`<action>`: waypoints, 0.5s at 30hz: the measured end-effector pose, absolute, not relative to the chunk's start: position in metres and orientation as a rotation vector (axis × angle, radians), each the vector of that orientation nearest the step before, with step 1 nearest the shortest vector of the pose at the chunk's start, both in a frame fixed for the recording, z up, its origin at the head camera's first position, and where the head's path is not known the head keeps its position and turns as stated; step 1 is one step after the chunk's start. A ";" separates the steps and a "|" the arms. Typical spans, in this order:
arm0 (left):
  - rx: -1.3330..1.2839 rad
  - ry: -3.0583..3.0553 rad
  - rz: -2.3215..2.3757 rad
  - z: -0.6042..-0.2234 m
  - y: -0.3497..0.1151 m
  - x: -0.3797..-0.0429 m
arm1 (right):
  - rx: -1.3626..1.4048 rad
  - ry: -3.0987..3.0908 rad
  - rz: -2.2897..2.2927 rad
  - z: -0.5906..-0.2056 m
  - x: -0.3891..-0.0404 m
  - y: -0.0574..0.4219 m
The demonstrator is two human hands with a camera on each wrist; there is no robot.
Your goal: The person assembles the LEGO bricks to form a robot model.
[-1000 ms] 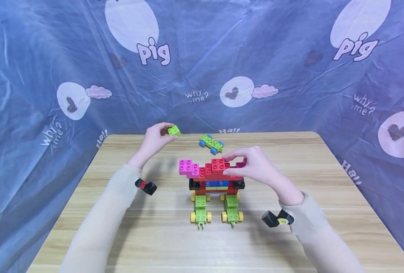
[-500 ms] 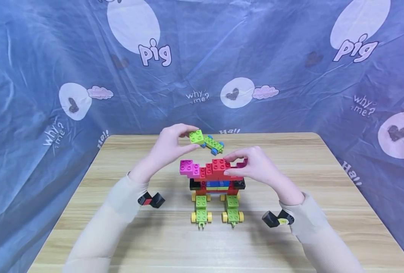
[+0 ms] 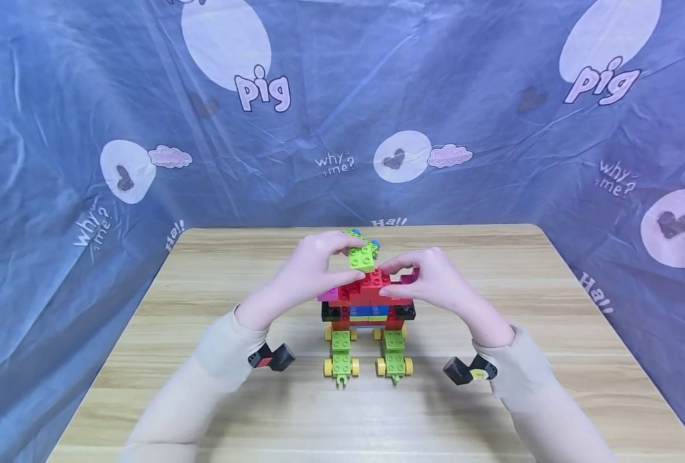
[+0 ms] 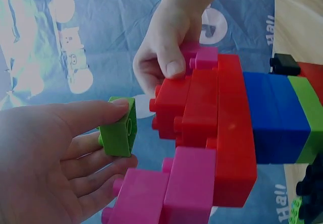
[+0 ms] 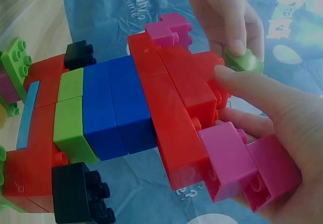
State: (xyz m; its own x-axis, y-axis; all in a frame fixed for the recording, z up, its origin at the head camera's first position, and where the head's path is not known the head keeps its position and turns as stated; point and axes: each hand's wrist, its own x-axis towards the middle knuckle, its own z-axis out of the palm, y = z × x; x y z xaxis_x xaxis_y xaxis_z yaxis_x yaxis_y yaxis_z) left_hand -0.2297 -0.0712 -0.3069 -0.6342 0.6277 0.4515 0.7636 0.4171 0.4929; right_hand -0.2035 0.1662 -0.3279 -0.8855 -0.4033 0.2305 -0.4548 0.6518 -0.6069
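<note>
A toy-brick figure stands upright in the middle, with red bricks on top, blue and green layers under them and pink bricks stepping out at both ends. My left hand pinches a lime-green brick between thumb and fingers, just above the figure's red top. In the left wrist view this green brick is tilted, its hollow underside turned toward the red bricks, apart from them. My right hand grips the top red brick from the right, thumb at its near side; its other fingers are partly hidden.
Behind the figure lies a green brick car base with blue wheels, mostly covered by the left hand. Green wheeled bases with yellow wheels form the figure's feet. Black bricks jut from its sides. A blue printed cloth hangs behind the wooden table.
My left hand has carried the green brick rightward and nearer, from the table's back left to over the figure's red top. The right hand and the figure have stayed in place.
</note>
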 end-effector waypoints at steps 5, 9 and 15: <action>-1.283 -2.481 -1.000 -0.308 -0.065 -0.226 | 0.734 -2.779 1.057 -0.329 -0.203 0.167; -1.293 -2.504 -0.984 -0.309 -0.061 -0.223 | 0.742 -2.766 1.053 -0.330 -0.203 0.168; -1.284 -2.545 -0.960 -0.310 -0.059 -0.222 | 0.780 -2.707 1.127 -0.330 -0.203 0.171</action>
State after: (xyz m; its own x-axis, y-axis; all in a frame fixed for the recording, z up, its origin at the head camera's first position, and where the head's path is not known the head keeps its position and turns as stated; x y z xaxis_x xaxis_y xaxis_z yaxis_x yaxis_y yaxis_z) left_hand -0.2219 -0.0592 -0.3103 -0.6282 0.6765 0.3843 0.7618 0.4344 0.4807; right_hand -0.2035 0.1706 -0.3298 -0.8626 -0.4172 0.2862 -0.4971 0.5931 -0.6334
